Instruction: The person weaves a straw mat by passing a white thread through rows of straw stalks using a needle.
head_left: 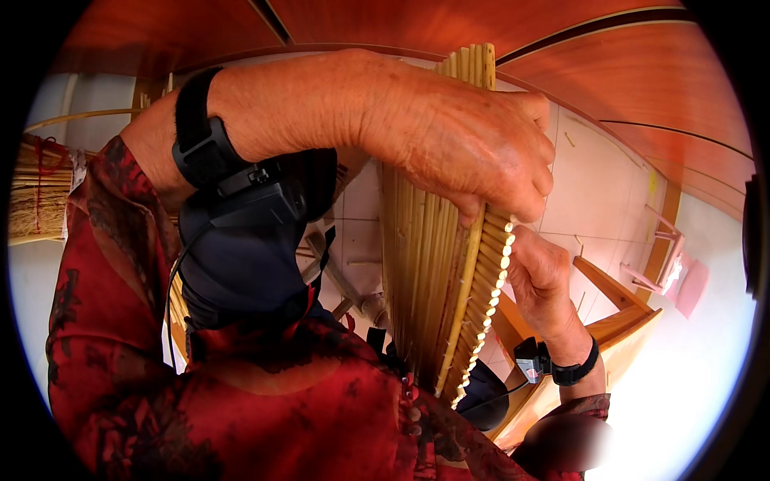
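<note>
A stiff mat of pale yellow plant stalks (429, 264) stands upright in front of my chest, its stalks laid side by side. A row of whitish cut stalk ends (491, 301) runs down its right edge. My left hand (481, 156) reaches across the top with its fingers curled over the mat, gripping it near the upper right corner. Lower down on the right side, my right hand (541, 268) is closed with bent fingers against the cut ends. Its fingertips are partly hidden behind the mat, so what they hold cannot be made out.
Bundled thin stalks (38, 192) tied with red cord lie at the far left. A wooden piece of furniture (618, 337) stands at the right, near a pink stool-like frame (662, 252). Reddish wood panels (385, 24) line the back above the tiled floor (589, 180), where stalk bits lie.
</note>
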Demonstrator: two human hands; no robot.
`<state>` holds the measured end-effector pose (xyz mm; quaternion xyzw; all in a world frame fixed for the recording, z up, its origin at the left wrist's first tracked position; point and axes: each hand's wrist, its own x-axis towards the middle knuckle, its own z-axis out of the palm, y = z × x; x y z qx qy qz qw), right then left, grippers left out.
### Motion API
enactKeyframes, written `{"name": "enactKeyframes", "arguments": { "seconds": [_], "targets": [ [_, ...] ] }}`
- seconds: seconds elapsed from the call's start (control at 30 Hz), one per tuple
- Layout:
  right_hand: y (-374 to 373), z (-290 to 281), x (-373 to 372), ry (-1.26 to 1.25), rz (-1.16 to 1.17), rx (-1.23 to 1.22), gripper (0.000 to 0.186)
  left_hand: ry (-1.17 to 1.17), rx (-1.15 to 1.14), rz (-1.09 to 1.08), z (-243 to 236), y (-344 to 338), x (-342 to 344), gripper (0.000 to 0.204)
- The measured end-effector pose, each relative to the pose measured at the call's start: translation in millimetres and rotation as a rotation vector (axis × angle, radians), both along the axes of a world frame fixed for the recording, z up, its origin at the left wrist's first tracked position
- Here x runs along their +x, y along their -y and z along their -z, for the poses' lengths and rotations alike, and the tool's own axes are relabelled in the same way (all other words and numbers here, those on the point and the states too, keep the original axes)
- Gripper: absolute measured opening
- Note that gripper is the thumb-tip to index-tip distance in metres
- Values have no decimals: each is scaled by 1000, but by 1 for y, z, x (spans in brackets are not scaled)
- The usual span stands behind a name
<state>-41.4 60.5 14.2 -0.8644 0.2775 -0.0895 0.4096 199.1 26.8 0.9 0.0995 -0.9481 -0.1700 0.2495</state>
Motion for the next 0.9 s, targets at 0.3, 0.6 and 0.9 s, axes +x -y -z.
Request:
{"name": "enactKeyframes", "arguments": {
  "seconds": [0.3,0.6,0.9],
  "targets": [
    [1,-7,11,-159,16,36,11,-124,51,19,15,0,0,23],
    [-6,-17,0,-235,160,162,9,-57,53,35,13,6,-8,21],
    [-7,-1,4,-92,212,249,5,-132,-3,51,20,6,-2,26]
  ]
}}
